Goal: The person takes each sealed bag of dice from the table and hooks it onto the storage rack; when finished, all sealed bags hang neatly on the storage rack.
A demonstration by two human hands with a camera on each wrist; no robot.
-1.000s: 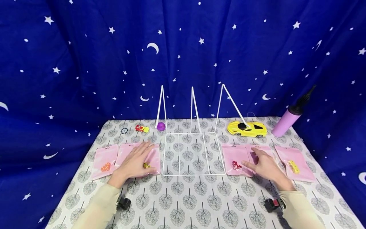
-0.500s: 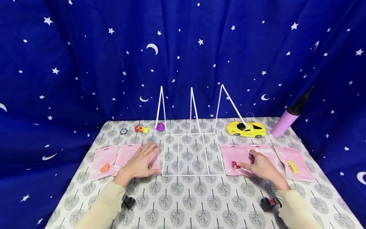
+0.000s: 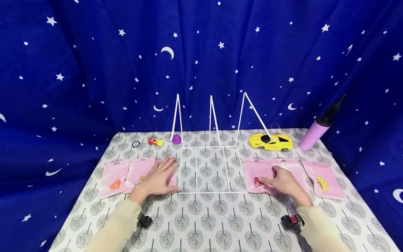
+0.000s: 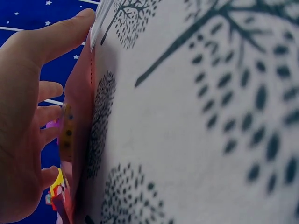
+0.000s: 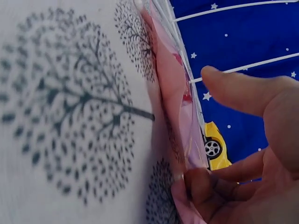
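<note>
My left hand (image 3: 158,177) lies over a pink zip pouch (image 3: 172,179) just left of the wire rack, fingers straight and thumb spread. In the left wrist view that hand (image 4: 28,116) is beside the pouch's edge, where yellow dotted dice (image 4: 67,128) show through. My right hand (image 3: 284,181) is over the pouch with red dice (image 3: 259,181) and the pink pouch (image 3: 294,168) beside it. In the right wrist view its fingers bend loosely at the pouch edge, while the thumb (image 5: 233,88) stands apart from the pink film (image 5: 169,79).
A white wire rack (image 3: 213,192) with tall prongs stands between the hands. Other pink pouches hold orange dice (image 3: 115,184) and yellow dice (image 3: 322,183). Behind are a yellow car (image 3: 271,142), a purple pump (image 3: 315,134), a purple ball (image 3: 176,139), a small toy car (image 3: 155,141) and a dark ring (image 3: 136,144).
My left hand has slid to the right, uncovering small dice in the middle left pouch. The right hand has shifted left, its thumb now over the red dice. The pouches stay where they were.
</note>
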